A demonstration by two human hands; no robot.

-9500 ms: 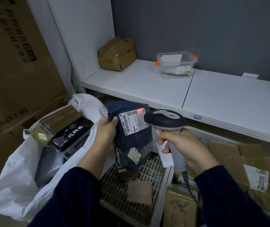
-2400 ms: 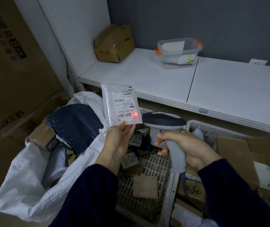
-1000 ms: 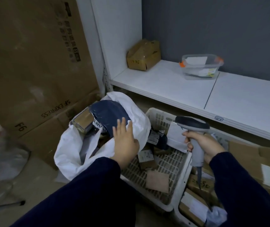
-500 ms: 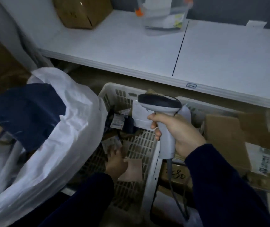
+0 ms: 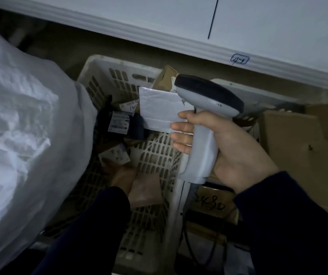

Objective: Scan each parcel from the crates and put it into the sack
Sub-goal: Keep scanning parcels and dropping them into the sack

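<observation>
**Left hand down in the crate for the next parcel, scanner waiting**

Head view, the only one I have. I place everything from the white slatted crate, which sits below the shelf.

My left hand is low inside the crate, at its sack-side wall, and touches a small labelled parcel. It is dark and blurred there, so I cannot tell whether the fingers have clamped on the parcel or only rest against it.

My right hand hangs over the crate's opposite rim, its fingers wrapped firmly round the grip of the scanner. The scanner's nose points across the crate.

Also in the crate:
- a white padded envelope towards the back
- a flat brown packet just beside my left wrist

The white sack bulges against the crate's left side. Cardboard boxes lie beyond its right side.

To do this step well, I judge:
- Pinch the small parcel by its edges and leave the label uncovered.
- Lift it clear of the crate's rim before turning it.
- Face the barcode flat to the scanner's nose, in better light than the crate floor gives.
- Hold the scanner where it is, so that only one hand has to travel.
- Watch the sack's slack cloth, which could catch the parcel on the way up.
</observation>
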